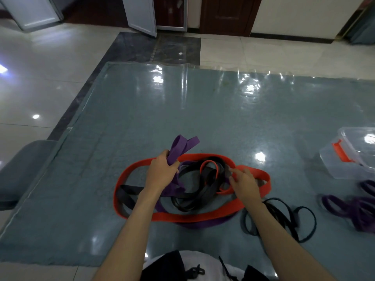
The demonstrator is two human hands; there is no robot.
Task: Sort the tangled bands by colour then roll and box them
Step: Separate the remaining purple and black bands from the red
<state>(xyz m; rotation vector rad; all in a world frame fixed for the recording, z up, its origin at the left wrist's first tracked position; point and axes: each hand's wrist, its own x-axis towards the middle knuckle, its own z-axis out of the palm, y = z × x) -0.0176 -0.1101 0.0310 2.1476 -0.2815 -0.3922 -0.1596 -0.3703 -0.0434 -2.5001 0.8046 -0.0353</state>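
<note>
The left hand [162,169] grips a doubled length of purple band [182,146], fingers curled round it, and holds it raised above the tangle [194,185]. The right hand [244,182] rests on the red band [203,217] at the tangle's 3 o'clock edge; the index finger is extended, and whether the other fingers pinch the band cannot be told.

The tangle lies at the middle of the mat [203,110], directly ahead of the person. It holds red, purple and black bands [194,199], the black ones looped through the red.

Hazards from this position:
- The purple band runs under the red and black loops. A hard pull is likely to tighten the crossing and not free it.
- A pull may drag the whole tangle toward 9 o'clock unless the right hand pins it.
- Elastic bands under tension may snap back on release.
- The mat is glossy and looks slick, so the bands may slide rather than hold.
- The black pile [284,216] lies just beside the tangle at 4 o'clock; a dragged loop could mix with it again.

A purple pile [353,207] lies well apart at 3 o'clock. A clear box [332,159] with an orange latch [342,150] stands beyond it at 2 o'clock.

Surface and room: the grey-green mat carries a shiny clear cover with strong light glare. It lies on pale polished tiles [40,94] with a dark stone border [129,45]. At 12 o'clock stand a dark wooden door [227,15] and open white panels [140,15]. A grey seat [22,171] sits at 9 o'clock.
</note>
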